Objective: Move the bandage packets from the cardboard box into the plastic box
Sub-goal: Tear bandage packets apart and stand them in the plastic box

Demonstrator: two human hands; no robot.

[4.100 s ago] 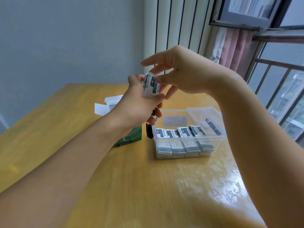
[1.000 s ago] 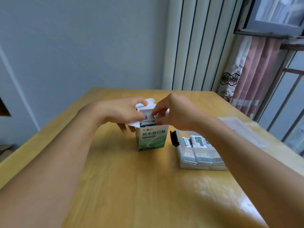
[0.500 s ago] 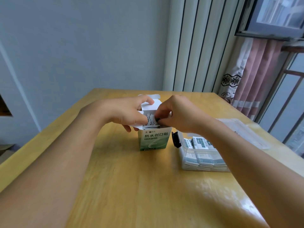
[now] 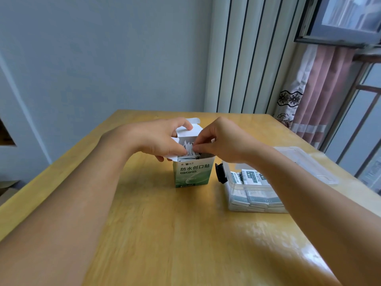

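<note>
A green and white cardboard box (image 4: pixel 193 174) stands upright in the middle of the wooden table, its top flaps open. Bandage packets (image 4: pixel 188 148) stick up out of its mouth. My left hand (image 4: pixel 159 139) and my right hand (image 4: pixel 223 141) meet over the opening, and both pinch the packets between thumb and fingertips. My left index finger rests on the rear flap. To the right sits the clear plastic box (image 4: pixel 250 191), holding rows of stacked packets (image 4: pixel 250 177); my right forearm covers part of it.
The plastic box's clear lid (image 4: pixel 305 164) lies flat behind the box, toward the table's right edge. A black latch (image 4: pixel 220 173) sticks out on the box's left end, close to the cardboard box. A window and curtain stand at the right.
Both hands have come down from holding a packet in the air to the cardboard box's mouth. Over the last second the packets have risen a little out of the box.
</note>
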